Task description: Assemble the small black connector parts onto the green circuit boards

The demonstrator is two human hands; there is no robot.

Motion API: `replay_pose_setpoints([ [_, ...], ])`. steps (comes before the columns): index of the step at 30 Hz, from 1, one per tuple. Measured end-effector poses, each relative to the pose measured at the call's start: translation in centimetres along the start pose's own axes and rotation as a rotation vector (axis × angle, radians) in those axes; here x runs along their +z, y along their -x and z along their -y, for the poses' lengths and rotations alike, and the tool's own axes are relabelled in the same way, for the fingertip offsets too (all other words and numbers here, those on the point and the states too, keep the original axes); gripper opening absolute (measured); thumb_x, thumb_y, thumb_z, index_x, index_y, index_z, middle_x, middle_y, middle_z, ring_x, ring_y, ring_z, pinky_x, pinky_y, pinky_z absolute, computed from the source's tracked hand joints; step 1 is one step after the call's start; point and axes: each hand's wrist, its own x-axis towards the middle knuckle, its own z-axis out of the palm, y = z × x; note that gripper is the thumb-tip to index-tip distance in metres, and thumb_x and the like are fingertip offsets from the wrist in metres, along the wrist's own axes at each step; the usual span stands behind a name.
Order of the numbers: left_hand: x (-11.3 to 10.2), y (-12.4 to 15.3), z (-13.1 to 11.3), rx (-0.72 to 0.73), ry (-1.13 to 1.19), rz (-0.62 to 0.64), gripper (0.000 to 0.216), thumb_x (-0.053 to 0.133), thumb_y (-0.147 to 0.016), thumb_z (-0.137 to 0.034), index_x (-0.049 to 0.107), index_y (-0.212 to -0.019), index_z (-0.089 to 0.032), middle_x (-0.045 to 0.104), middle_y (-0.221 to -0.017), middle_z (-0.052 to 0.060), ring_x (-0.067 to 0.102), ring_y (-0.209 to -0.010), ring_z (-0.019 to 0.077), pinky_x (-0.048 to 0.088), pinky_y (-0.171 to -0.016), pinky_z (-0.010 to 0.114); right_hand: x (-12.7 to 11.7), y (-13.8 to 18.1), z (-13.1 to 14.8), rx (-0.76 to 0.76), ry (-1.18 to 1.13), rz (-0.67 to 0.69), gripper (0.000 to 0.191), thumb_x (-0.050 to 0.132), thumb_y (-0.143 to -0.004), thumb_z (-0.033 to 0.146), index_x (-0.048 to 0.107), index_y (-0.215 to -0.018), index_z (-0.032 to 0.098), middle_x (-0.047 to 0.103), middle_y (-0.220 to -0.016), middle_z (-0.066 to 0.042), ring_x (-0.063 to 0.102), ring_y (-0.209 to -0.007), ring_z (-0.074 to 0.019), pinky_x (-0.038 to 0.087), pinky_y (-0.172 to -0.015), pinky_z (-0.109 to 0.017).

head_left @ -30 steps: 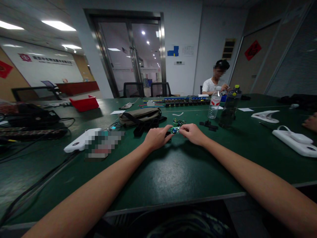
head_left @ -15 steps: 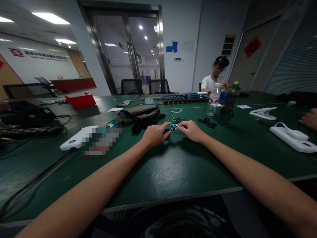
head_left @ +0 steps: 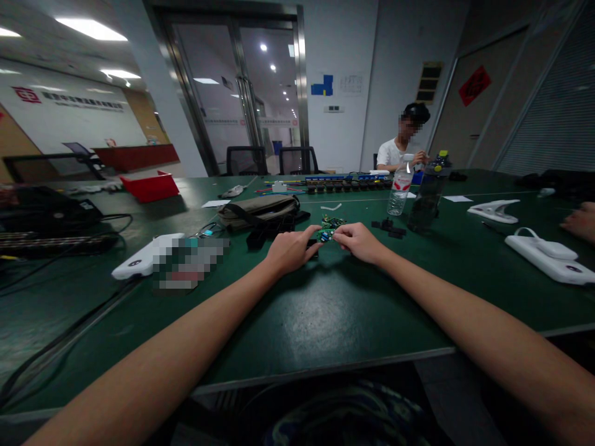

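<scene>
The fingers (head_left: pixel 312 231) of the left hand (head_left: pixel 289 250) and right hand (head_left: pixel 361 241) pinch a small green circuit board (head_left: pixel 326 235) by its opposite ends, low over the desk (head_left: pixel 316 322), likely to keep its face clear. Just beyond, at twelve o'clock, lie more small boards (head_left: pixel 333 220), within easy reach. A water bottle (head_left: pixel 400 192) stands at two o'clock, an olive pouch (head_left: pixel 258 210) at ten.

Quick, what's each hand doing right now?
Left hand: closed, pinching the small green circuit board.
Right hand: closed, pinching the same board.
</scene>
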Motion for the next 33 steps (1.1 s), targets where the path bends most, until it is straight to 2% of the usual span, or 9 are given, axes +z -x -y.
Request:
replay_pose_setpoints([
  [9,0.19,0.0,0.24,0.022,0.008,-0.008,0.047,0.04,-0.099,-0.051,0.051,-0.138,-0.025,0.076,-0.092,0.007,0.073,-0.086,0.0261,0.049,-0.067,0.029,0.08,0.05,-0.1,-0.011,0.001,0.009,0.029,0.051,-0.084,0.033,0.055,-0.06,0.017,0.048,-0.052,0.005,0.041,-0.052,-0.0095,0.031,-0.056,-0.024],
  [18,0.2,-0.06,0.22,0.016,-0.025,0.002,0.048,0.039,-0.099,-0.053,0.051,-0.138,-0.027,0.076,-0.094,0.007,0.073,-0.087,0.0247,0.049,-0.069,0.028,-0.06,0.11,0.02,-0.068,0.141,-0.037,0.029,0.051,-0.087,0.029,0.056,-0.06,0.017,0.051,-0.054,0.003,0.045,-0.057,-0.0101,0.031,-0.059,-0.024],
  [21,0.23,-0.07,0.25,0.01,-0.033,-0.001,0.049,0.037,-0.1,-0.053,0.051,-0.139,-0.027,0.076,-0.097,0.008,0.073,-0.087,0.0263,0.049,-0.068,0.029,-0.13,0.19,0.12,-0.072,0.181,-0.057,0.021,0.053,-0.086,0.028,0.058,-0.068,0.017,0.051,-0.056,0.004,0.045,-0.056,-0.0099,0.031,-0.059,-0.024],
  [23,0.27,-0.07,0.28,0.006,-0.031,-0.006,0.05,0.036,-0.1,-0.054,0.051,-0.139,-0.027,0.076,-0.099,0.009,0.073,-0.087,0.0269,0.049,-0.068,0.03,-0.18,0.33,0.19,-0.066,0.178,-0.078,0.012,0.056,-0.084,0.029,0.059,-0.081,0.018,0.048,-0.054,0.007,0.043,-0.053,-0.0097,0.031,-0.058,-0.024],
  [24,0.3,-0.07,0.29,0.003,-0.028,-0.009,0.05,0.036,-0.1,-0.054,0.051,-0.139,-0.027,0.076,-0.099,0.009,0.073,-0.088,0.0269,0.049,-0.068,0.03,-0.21,0.42,0.23,-0.067,0.166,-0.087,0.013,0.058,-0.083,0.029,0.059,-0.09,0.018,0.047,-0.053,0.009,0.042,-0.051,-0.0096,0.031,-0.057,-0.023],
  [26,0.35,-0.06,0.31,-0.003,-0.023,-0.017,0.05,0.036,-0.1,-0.054,0.051,-0.139,-0.027,0.076,-0.099,0.009,0.073,-0.088,0.0261,0.049,-0.068,0.029,-0.28,0.61,0.29,-0.082,0.136,-0.088,0.029,0.061,-0.08,0.029,0.055,-0.106,0.018,0.045,-0.054,0.011,0.043,-0.05,-0.0098,0.032,-0.057,-0.022],
  [28,0.38,-0.07,0.3,-0.007,-0.022,-0.026,0.049,0.037,-0.1,-0.053,0.051,-0.139,-0.027,0.076,-0.099,0.008,0.073,-0.088,0.0247,0.048,-0.069,0.028,-0.35,0.75,0.34,-0.107,0.129,-0.073,0.04,0.064,-0.078,0.027,0.051,-0.115,0.019,0.047,-0.056,0.012,0.045,-0.051,-0.0098,0.033,-0.058,-0.022],
  [30,0.37,-0.07,0.28,-0.003,-0.026,-0.03,0.049,0.038,-0.1,-0.053,0.051,-0.139,-0.027,0.076,-0.098,0.007,0.073,-0.087,0.0238,0.048,-0.069,0.027,-0.42,0.79,0.36,-0.129,0.149,-0.051,0.043,0.067,-0.077,0.025,0.051,-0.116,0.02,0.048,-0.058,0.011,0.046,-0.052,-0.0096,0.034,-0.059,-0.021],
  [33,0.33,-0.05,0.22,0.006,-0.04,-0.028,0.048,0.037,-0.1,-0.053,0.051,-0.139,-0.028,0.076,-0.097,0.007,0.073,-0.086,0.0245,0.048,-0.068,0.028,-0.5,0.7,0.38,-0.145,0.201,-0.037,0.038,0.068,-0.076,0.023,0.055,-0.112,0.02,0.049,-0.058,0.011,0.047,-0.052,-0.0094,0.034,-0.06,-0.021],
])
